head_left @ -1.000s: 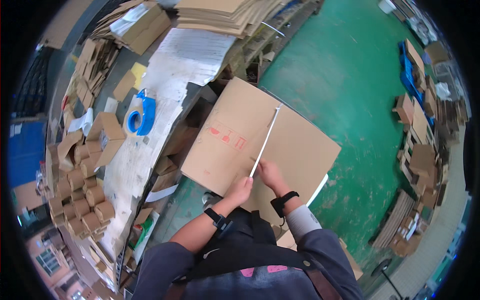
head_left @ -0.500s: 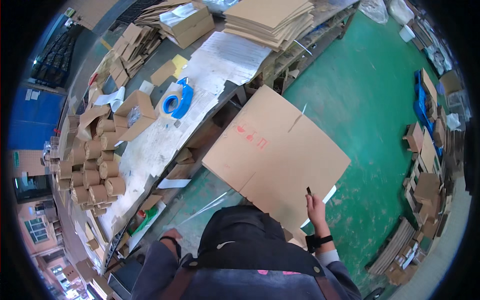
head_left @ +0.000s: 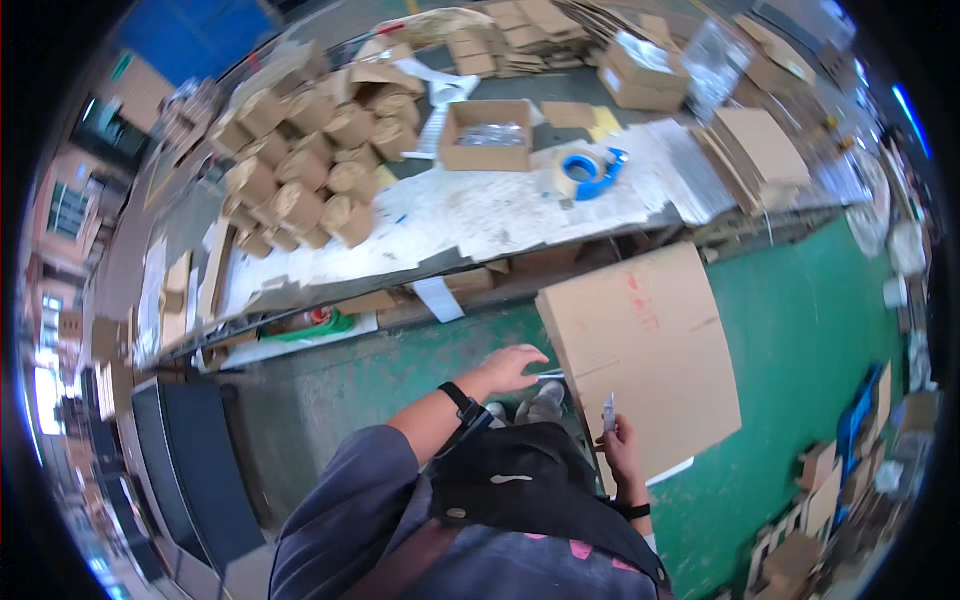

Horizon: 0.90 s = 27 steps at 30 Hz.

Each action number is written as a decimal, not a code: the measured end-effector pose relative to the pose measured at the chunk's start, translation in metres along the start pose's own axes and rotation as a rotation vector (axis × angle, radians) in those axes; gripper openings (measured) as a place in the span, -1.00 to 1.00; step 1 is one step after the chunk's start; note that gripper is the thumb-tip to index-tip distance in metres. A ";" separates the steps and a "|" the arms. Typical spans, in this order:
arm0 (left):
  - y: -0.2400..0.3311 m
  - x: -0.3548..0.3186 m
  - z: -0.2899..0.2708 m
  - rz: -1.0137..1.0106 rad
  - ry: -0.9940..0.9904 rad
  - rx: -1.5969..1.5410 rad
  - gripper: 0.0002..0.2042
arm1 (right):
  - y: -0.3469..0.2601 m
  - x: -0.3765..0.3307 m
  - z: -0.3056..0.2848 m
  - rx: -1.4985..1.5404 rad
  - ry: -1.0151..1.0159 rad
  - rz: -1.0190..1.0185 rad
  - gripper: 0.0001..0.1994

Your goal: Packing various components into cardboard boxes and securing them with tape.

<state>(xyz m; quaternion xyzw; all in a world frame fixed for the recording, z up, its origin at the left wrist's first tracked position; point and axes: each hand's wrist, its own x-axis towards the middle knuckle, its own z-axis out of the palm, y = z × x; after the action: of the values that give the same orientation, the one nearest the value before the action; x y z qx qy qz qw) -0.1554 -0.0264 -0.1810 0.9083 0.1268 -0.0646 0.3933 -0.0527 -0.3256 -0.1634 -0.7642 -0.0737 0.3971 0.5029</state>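
Observation:
A large flat brown cardboard sheet (head_left: 650, 340) with red marks stands on the green floor in front of me. My left hand (head_left: 512, 368) is stretched forward with fingers apart, just left of the sheet's left edge, holding nothing. My right hand (head_left: 620, 447) is lower, at the sheet's near edge, closed around a small silvery cutter (head_left: 607, 410) that points up. A dark bag (head_left: 520, 480) hangs on my chest below both hands.
A long worktable (head_left: 470, 215) runs across the back with a blue tape dispenser (head_left: 588, 170), an open carton (head_left: 487, 135) and a pile of small folded boxes (head_left: 300, 170). Flat cardboard stacks (head_left: 760, 150) lie at its right end. Loose cartons litter the floor at lower right.
The view has swung left toward the table. My left hand has come forward to the sheet's left edge. My right hand stays at the near edge with the cutter.

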 end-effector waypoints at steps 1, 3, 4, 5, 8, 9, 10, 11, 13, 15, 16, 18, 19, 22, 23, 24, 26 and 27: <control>-0.002 -0.005 -0.010 -0.011 0.037 0.025 -0.61 | -0.009 0.002 0.005 0.018 -0.075 0.042 -0.79; -0.016 -0.021 -0.044 -0.172 0.366 0.234 -0.71 | -0.026 0.010 0.008 0.098 -0.182 0.028 -0.76; -0.034 -0.031 -0.064 -0.264 0.521 0.231 -0.75 | -0.047 0.019 0.011 0.154 -0.259 -0.020 -0.76; -0.035 -0.039 -0.094 -0.487 0.585 0.328 -0.69 | -0.060 0.027 0.013 0.216 -0.324 -0.060 -0.75; -0.098 -0.067 -0.149 -0.777 0.841 0.468 -0.50 | -0.094 0.072 0.033 0.109 -0.374 -0.051 -0.75; -0.112 -0.082 -0.165 -0.824 0.798 0.552 -0.48 | -0.110 0.085 0.045 0.041 -0.442 -0.055 -0.76; -0.125 -0.096 -0.179 -0.913 0.704 0.624 -0.43 | -0.131 0.090 0.061 0.033 -0.459 -0.052 -0.76; -0.136 -0.109 -0.191 -0.908 0.653 0.673 -0.40 | -0.156 0.090 0.078 -0.015 -0.545 -0.027 -0.76; -0.148 -0.127 -0.209 -0.860 0.589 0.671 -0.45 | -0.181 0.098 0.111 -0.070 -0.633 -0.015 -0.75; -0.164 -0.132 -0.231 -0.740 0.472 0.685 -0.55 | -0.188 0.110 0.143 -0.105 -0.785 -0.033 -0.73; -0.173 -0.140 -0.239 -0.643 0.357 0.702 -0.65 | -0.191 0.118 0.163 -0.165 -0.858 -0.089 -0.71; -0.190 -0.151 -0.247 -0.465 0.337 0.751 -0.75 | -0.195 0.130 0.202 -0.295 -0.946 -0.111 -0.72; -0.199 -0.157 -0.252 -0.285 0.316 0.801 -0.83 | -0.197 0.133 0.227 -0.283 -0.918 -0.031 -0.74; -0.192 -0.159 -0.283 -0.149 0.471 0.789 -0.91 | -0.198 0.147 0.306 -0.254 -0.996 0.021 -0.77; -0.184 -0.157 -0.294 -0.103 0.535 0.760 -0.93 | -0.197 0.153 0.332 -0.178 -1.028 0.025 -0.77; -0.181 -0.156 -0.303 -0.088 0.517 0.756 -0.94 | -0.199 0.158 0.360 -0.087 -0.985 0.011 -0.76; -0.189 -0.153 -0.308 -0.068 0.480 0.710 -0.94 | -0.202 0.169 0.407 0.136 -0.818 0.017 -0.73; -0.191 -0.150 -0.308 -0.041 0.445 0.670 -0.93 | -0.198 0.181 0.418 0.188 -0.750 -0.046 -0.71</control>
<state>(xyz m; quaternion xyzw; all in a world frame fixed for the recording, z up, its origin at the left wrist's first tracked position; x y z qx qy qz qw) -0.3475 0.2976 -0.0720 0.9754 0.1989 0.0879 0.0370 -0.1584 0.1600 -0.1711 -0.5147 -0.2328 0.6426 0.5177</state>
